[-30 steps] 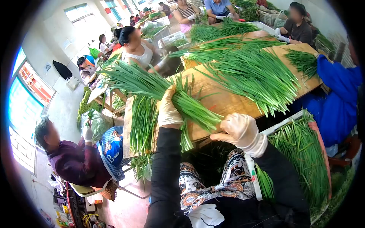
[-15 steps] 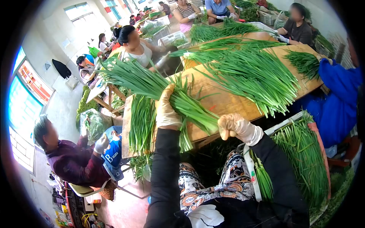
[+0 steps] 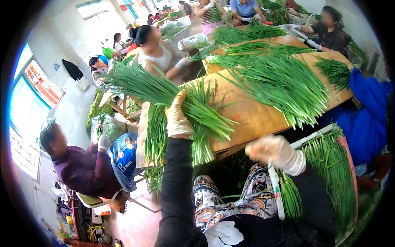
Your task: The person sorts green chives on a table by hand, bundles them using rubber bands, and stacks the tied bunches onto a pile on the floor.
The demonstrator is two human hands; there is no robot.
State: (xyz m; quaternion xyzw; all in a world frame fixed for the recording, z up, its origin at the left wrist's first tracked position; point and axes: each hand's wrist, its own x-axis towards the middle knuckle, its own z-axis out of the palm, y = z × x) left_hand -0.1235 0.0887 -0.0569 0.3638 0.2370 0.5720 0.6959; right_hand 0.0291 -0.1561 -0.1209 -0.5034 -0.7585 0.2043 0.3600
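One bunch of greens (image 3: 201, 113) is sitting in the closed left hand (image 3: 179, 119), stems (image 3: 220, 128) fanning beyond the grip; slackening fingers (image 3: 177, 102) could be letting some slip. The right hand (image 3: 276, 152) is blurring, its hold unclear.

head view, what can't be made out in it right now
All in the head view:
- right hand: motion blur, grip unclear
- left hand: fingertips hidden by green bundle
- crate: partly covered by right sleeve
- distant worker: too small for detail
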